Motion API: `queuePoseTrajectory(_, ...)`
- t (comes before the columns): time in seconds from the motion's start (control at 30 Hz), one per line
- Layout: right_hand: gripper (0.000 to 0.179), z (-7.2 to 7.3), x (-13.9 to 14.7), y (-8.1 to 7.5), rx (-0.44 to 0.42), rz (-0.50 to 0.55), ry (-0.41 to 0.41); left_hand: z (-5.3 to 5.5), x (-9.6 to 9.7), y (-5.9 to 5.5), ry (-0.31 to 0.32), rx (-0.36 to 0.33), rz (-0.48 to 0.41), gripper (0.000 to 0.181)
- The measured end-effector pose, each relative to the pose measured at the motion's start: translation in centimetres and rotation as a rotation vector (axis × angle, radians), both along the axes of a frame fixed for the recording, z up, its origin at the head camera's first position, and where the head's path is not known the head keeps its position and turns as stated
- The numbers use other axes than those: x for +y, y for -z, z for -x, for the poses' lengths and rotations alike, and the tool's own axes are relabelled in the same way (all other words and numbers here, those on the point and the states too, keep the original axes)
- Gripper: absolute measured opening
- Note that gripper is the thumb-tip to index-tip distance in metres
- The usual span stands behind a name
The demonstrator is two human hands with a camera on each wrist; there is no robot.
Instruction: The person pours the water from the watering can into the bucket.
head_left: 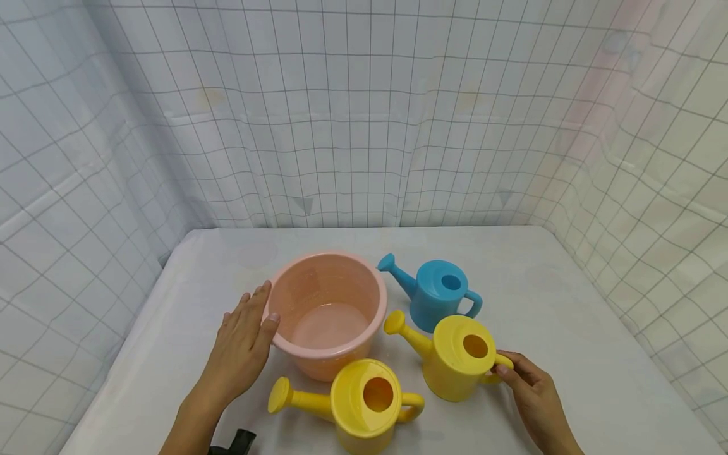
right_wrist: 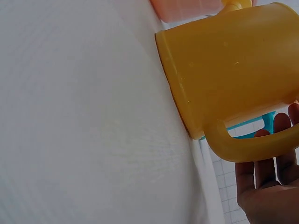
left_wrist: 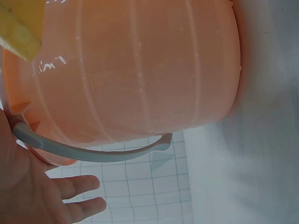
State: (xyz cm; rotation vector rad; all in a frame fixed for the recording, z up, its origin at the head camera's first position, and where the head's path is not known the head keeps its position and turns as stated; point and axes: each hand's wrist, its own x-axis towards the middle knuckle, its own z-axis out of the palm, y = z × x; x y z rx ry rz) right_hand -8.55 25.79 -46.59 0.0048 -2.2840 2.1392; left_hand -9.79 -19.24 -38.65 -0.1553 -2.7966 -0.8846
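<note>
A pink bucket (head_left: 330,351) stands mid-table; its grey handle (left_wrist: 93,153) hangs along the side in the left wrist view. My left hand (head_left: 243,344) lies against the bucket's left rim, fingers straight. With curled fingers, my right hand (head_left: 536,398) holds the handle of a yellow watering can (head_left: 449,366), its spout toward the bucket. In the right wrist view the fingers (right_wrist: 264,170) pass through the loop of that handle. Another yellow watering can (head_left: 352,404) stands in front of the bucket, spout to the left. Behind the held can is a blue watering can (head_left: 435,306).
White cloth covers the table (head_left: 557,297). Gridded white curtains (head_left: 364,126) enclose the back and both sides. A small black object (head_left: 241,442) shows at the bottom edge, beside the left forearm.
</note>
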Motion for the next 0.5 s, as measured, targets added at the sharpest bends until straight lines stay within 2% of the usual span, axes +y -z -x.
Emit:
queuePoseTrajectory(0.27,0.037,0.5,0.4,-0.8,0.008,-0.08,0.043,0.0,0.0,-0.1,-0.001,-0.002,0.006,0.056)
queuePoseTrajectory(0.5,0.04,1.3,0.5,-1.9,0.028,-0.075,0.064,0.0,0.0,-0.1,0.0,-0.006,0.004,0.056)
